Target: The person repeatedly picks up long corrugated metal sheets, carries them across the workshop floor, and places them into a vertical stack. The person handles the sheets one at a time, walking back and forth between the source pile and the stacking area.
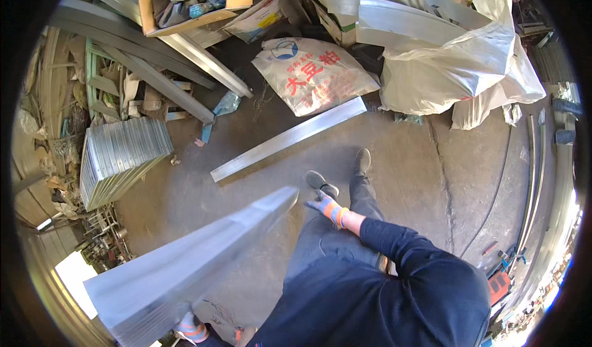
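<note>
A long, silvery metal profile (197, 254) is raised aslant at my left, its broad near end at the lower left and its narrower-looking far end towards the middle. Near its broad end, my left hand (192, 327), in a grey and orange glove, grips its lower side, the fingertips partly hidden. My right hand (328, 210), gloved alike, is open above my leg with fingers stretched leftward. It holds nothing and stays apart from the profile's far end. Another metal profile (290, 138) lies on the floor ahead of my shoes.
Stacked metal profiles (126, 146) stand at the left, below long leaning beams (157, 82). A printed white sack (314, 75), an open cardboard box (191, 23) and large white plastic sheeting (450, 69) lie ahead. Thin rods (531, 180) and a red tool (498, 285) are at right.
</note>
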`<state>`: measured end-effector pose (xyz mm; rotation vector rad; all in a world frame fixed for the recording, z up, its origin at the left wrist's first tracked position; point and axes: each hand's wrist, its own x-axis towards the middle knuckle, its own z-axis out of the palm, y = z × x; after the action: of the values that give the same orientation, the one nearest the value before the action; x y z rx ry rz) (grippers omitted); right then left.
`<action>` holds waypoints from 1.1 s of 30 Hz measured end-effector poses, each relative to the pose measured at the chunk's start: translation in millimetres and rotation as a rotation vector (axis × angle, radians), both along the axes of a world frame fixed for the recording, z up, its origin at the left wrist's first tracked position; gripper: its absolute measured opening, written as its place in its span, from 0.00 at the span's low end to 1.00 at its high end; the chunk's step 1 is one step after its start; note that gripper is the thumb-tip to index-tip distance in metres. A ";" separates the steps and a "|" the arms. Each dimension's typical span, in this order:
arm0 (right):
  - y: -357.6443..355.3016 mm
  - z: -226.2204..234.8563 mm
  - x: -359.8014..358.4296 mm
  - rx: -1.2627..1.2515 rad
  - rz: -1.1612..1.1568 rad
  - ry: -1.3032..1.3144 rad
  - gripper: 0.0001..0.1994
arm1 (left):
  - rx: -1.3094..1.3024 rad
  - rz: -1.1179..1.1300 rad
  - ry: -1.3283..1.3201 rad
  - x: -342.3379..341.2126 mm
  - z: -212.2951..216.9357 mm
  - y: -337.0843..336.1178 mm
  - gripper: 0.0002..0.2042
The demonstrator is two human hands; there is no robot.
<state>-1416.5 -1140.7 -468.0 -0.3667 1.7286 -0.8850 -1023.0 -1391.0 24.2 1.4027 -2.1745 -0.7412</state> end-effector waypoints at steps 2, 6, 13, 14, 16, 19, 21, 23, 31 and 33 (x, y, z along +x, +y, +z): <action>-6.7 27.6 -0.8 -0.084 -0.069 -0.153 0.44 | -0.259 -0.053 0.250 32.5 15.9 -7.4 0.25; -21.3 37.6 2.4 -0.390 -0.614 -0.871 0.48 | -0.659 -0.207 0.076 58.7 5.6 -17.5 0.23; -104.6 47.3 -5.5 -0.886 -1.035 -1.547 0.57 | -0.160 0.277 0.751 57.5 -22.6 -75.8 0.25; -121.1 45.0 -4.7 -0.951 -1.045 -1.548 0.51 | -0.071 0.326 0.881 59.2 -26.2 -93.2 0.26; -151.2 29.6 3.6 -0.820 -1.209 -1.555 0.41 | 0.085 0.345 0.866 55.9 -48.5 -138.3 0.29; -209.0 -21.8 28.2 -0.617 -1.313 -1.440 0.30 | 0.261 0.213 0.801 44.0 -94.3 -207.9 0.31; -240.7 -66.6 47.5 -0.748 -1.330 -1.412 0.29 | 0.554 0.377 0.968 36.8 -133.7 -263.2 0.33; -263.1 -107.0 70.6 -0.606 -1.475 -1.363 0.28 | 0.614 0.425 0.911 42.0 -180.7 -311.8 0.35; -264.5 -195.5 75.2 0.209 -1.546 -0.515 0.58 | 0.931 0.761 0.683 93.6 -428.6 -411.1 0.39; -260.8 -226.5 68.7 0.276 -1.506 -0.448 0.57 | 1.024 0.763 0.641 99.6 -481.4 -417.7 0.40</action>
<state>-1347.8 -1401.6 -694.5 1.4047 1.4634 -1.5247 -923.4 -1808.7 -457.2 1.8603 -0.6125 -1.7485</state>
